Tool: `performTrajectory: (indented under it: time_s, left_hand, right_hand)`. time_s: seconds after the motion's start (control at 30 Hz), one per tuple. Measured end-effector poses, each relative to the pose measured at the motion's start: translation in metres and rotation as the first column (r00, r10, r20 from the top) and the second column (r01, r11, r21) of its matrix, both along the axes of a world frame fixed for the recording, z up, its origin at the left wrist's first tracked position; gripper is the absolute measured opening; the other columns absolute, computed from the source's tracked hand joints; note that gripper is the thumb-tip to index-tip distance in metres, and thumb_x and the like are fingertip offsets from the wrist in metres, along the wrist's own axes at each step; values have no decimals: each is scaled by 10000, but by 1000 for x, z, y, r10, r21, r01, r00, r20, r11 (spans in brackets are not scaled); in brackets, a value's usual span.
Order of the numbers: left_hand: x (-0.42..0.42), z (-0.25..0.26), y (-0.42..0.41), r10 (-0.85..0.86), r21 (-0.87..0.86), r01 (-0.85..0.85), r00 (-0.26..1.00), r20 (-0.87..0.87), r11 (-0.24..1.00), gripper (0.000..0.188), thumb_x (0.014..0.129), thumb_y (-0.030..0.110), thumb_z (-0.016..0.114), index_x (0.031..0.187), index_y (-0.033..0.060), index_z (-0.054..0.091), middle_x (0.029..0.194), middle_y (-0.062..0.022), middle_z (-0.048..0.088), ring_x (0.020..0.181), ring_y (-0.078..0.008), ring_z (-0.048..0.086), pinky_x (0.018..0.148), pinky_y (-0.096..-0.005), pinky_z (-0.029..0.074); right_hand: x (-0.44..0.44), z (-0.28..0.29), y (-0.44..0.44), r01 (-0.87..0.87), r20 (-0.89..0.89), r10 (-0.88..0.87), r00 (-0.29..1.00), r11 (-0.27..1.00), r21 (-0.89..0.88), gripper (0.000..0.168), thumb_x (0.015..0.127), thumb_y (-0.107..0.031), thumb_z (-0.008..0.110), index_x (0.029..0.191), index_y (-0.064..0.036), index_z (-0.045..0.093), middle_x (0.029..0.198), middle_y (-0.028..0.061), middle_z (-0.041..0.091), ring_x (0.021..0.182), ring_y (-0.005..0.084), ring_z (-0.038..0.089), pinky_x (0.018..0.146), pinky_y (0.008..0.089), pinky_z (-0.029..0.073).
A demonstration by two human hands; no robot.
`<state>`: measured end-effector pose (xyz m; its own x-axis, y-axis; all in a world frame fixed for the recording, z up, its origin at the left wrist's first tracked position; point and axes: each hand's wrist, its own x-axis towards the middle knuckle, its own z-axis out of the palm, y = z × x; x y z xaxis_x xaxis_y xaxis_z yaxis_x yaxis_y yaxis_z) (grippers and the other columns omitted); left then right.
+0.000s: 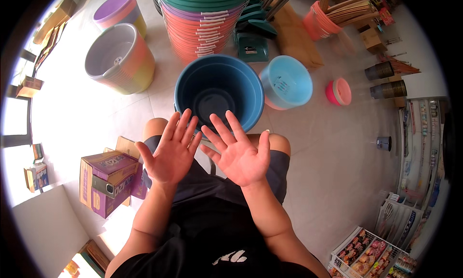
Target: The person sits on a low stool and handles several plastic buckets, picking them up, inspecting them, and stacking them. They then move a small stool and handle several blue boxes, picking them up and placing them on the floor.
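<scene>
My left hand (170, 157) is raised palm up above my lap, fingers spread, holding nothing. Beside it my right hand (243, 158) is turned the same way, its fingers apart and nothing in it. Both sets of fingertips overlap the near rim of a large dark blue plastic bucket (217, 74), which stands upright just beyond my knees; its visible interior holds nothing. Right of that bucket is a light blue plastic basin (289, 83) with a printed sticker inside. A tall stack of salmon, purple and green buckets (204, 30) rises behind the blue one.
Nested grey and coloured buckets (121, 61) stand at the left. Near my left knee sits a purple cardboard box (108, 177) with a smartphone (103, 186) on it. Teal dustpans (253, 46), a small pink bucket (342, 92) and a wire snack rack (365, 252) are farther out.
</scene>
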<state>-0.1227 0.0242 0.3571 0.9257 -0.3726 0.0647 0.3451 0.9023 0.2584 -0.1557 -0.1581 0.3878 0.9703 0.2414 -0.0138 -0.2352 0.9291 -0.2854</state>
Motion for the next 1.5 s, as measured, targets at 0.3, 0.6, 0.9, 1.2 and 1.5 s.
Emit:
performTrajectory:
  time_s: [0.3, 0.6, 0.9, 1.2, 1.5]
  left_hand:
    - [-36, 4, -21, -200, 683, -726, 659, 725, 81, 986, 974, 660, 307, 1540, -100, 33, 1597, -354, -1, 1497, -501, -16, 1202, -539, 34]
    - [-1, -3, 23, -62, 801, -597, 798, 599, 40, 803, 1035, 541, 125, 1543, -81, 115, 1613, -308, 85, 1522, -407, 35, 1222, -459, 57]
    - [-4, -39, 81, 21, 848, -516, 853, 521, -120, 820, 1027, 551, 196, 1559, -55, 47, 1637, -266, -1, 1524, -405, -31, 1223, -458, 37]
    - [15, -72, 116, 52, 839, -493, 855, 516, -231, 930, 975, 685, 114, 1564, -35, 97, 1626, -288, 39, 1517, -436, -15, 1192, -572, 19]
    - [35, -107, 146, 94, 887, -414, 894, 439, -204, 1046, 906, 781, 70, 1568, -28, 83, 1637, -261, 40, 1513, -450, -33, 1167, -614, -19]
  right_hand:
    - [5, -19, 70, 59, 191, 92, 977, 746, -663, 685, 1071, -480, 151, 1590, -43, 57, 1672, 101, 46, 1540, 232, 36, 1237, 381, 62]
    - [15, -28, 118, -98, 100, 168, 981, 865, -493, 802, 1033, -583, 230, 1587, -29, 57, 1672, 105, 7, 1540, 233, 2, 1228, 378, 20]
    - [38, -16, 175, -253, 60, 319, 946, 841, -479, 843, 1021, -627, 210, 1583, -14, 73, 1663, 133, 80, 1537, 228, 37, 1231, 369, 40]
    - [30, -31, 207, -389, -22, 414, 910, 834, -390, 816, 1022, -605, 258, 1585, -38, 90, 1666, 91, 95, 1529, 222, 90, 1230, 360, 82]
    - [26, -35, 211, -518, -9, 565, 825, 750, -411, 969, 948, -753, 234, 1593, -59, 31, 1665, 71, 105, 1529, 239, 106, 1221, 394, 112]
